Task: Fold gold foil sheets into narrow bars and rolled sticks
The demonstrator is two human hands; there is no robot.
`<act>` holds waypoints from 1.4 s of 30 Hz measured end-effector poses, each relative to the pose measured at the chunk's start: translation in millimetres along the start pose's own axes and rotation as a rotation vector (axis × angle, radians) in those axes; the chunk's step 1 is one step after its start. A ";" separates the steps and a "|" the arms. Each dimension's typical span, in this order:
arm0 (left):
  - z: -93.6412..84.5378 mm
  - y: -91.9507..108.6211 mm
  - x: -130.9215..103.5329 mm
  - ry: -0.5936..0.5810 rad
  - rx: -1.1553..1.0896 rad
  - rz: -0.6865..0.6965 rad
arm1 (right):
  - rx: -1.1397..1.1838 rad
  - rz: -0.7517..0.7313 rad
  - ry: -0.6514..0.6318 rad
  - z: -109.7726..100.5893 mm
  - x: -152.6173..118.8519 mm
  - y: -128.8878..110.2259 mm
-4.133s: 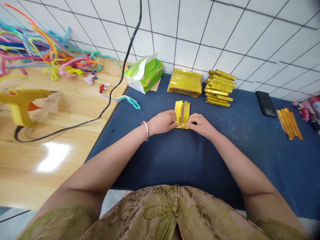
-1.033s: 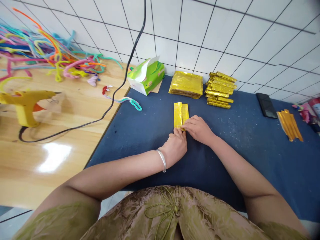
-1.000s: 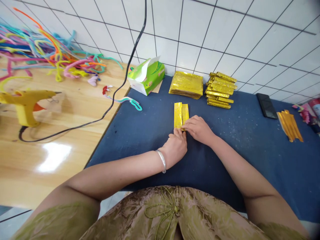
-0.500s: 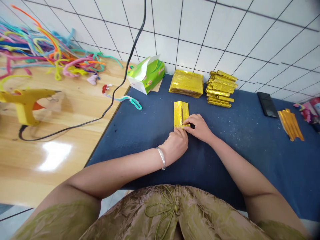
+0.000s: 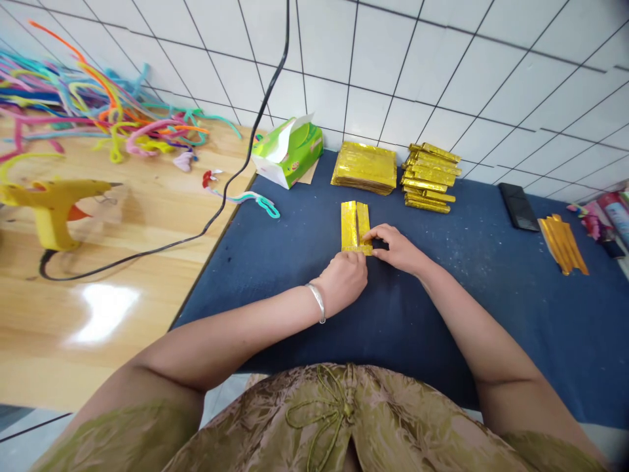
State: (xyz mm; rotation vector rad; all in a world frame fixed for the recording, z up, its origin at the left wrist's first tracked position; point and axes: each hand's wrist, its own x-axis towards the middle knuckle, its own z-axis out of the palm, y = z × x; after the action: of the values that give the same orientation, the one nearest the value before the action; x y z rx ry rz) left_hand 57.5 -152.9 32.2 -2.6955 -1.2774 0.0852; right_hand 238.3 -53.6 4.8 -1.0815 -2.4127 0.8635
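A folded gold paper (image 5: pixel 350 223) lies on the dark blue cloth, with a slit between its two side flaps and a narrow fold along its near edge. My left hand (image 5: pixel 345 280), a silver bangle at its wrist, has its fingers closed on that near edge. My right hand (image 5: pixel 393 248) pinches the paper's near right corner between thumb and forefinger. Behind the paper sit a flat stack of gold sheets (image 5: pixel 364 167) and, right of it, a pile of narrow folded gold strips (image 5: pixel 431 177).
A green tissue box (image 5: pixel 295 154) stands by the tiled wall. On the wooden table at left lie a yellow glue gun (image 5: pixel 49 203), its black cord (image 5: pixel 196 237) and colourful pipe cleaners (image 5: pixel 113 118). A black phone (image 5: pixel 517 206) and orange-gold folded paper (image 5: pixel 563 244) lie at right.
My right hand has shifted slightly right along the paper's near edge. My left fingers sit a little lower, and more of the near fold shows. The camera view has shifted slightly.
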 end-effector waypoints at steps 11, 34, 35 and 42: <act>3.3 -40.7 10.3 0.020 -0.217 -0.133 | -0.053 -0.043 -0.001 -1.2 -5.8 -11.5; 27.3 -73.9 26.5 0.148 -0.245 -0.214 | -0.289 0.176 0.138 -31.6 -3.7 26.8; 30.0 -76.0 27.0 0.167 -0.255 -0.201 | -0.283 0.180 0.111 -33.0 -4.1 25.7; 45.7 -95.5 30.0 0.280 -0.325 -0.110 | -0.222 0.242 -0.252 -57.5 -8.0 7.9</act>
State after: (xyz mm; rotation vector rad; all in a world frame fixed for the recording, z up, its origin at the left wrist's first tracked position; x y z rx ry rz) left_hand -1.8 -64.7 3.5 -2.7525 -1.4495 -0.5376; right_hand 278.8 -33.5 42.1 -1.4494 -2.6733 0.8675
